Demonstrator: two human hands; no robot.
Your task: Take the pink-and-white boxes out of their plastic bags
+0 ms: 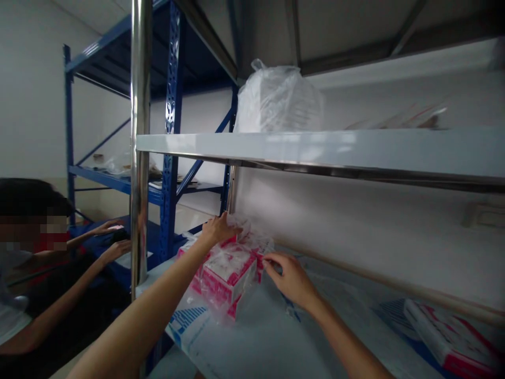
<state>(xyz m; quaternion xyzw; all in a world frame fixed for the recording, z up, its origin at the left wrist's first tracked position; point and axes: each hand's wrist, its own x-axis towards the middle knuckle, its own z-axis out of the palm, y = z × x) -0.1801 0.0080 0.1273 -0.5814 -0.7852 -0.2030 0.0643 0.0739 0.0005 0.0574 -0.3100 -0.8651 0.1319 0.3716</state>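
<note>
Both arms outstretched: my left hand [216,229] grips the clear plastic bag [229,263] of pink-white boxes [229,273]; right hand [290,276] pinches its side.

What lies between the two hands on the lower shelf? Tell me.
In the head view, the plastic-wrapped pack of pink and white boxes lies between the left hand and the right hand, both touching its wrap.

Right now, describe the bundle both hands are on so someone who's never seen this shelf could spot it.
Find the white metal rack and look at its lower shelf, near the shiny upright post. There the left hand and right hand touch a bundle of pink-and-white boxes in clear wrap. Unlike the flat pack lying far right, it is stacked.
</note>
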